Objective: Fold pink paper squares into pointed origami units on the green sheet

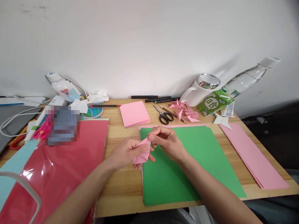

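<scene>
Folded piece (142,158): creased matt paper
Green sheets (187,165): smooth matt paper
Red packet (77,158): glossy plastic film
Table (121,183): smooth grained wood
Scissors (164,114): metal blades, plastic handles
Mug (195,93): smooth, shiny metallic rim
Bottle (248,77): clear glossy plastic

The folded paper (143,155) was pale pink, as were the square sheets (135,114) and the long strips (254,157). A bright green stack (187,168) showed a pink edge behind it. The desk (121,186) was yellowish-brown with streaked wood grain. The glossy folder (79,158) was deep red, the scissors (166,115) black-handled, the mug (195,93) white with a silver rim, and the carton (216,102) green with a white round emblem.
</scene>
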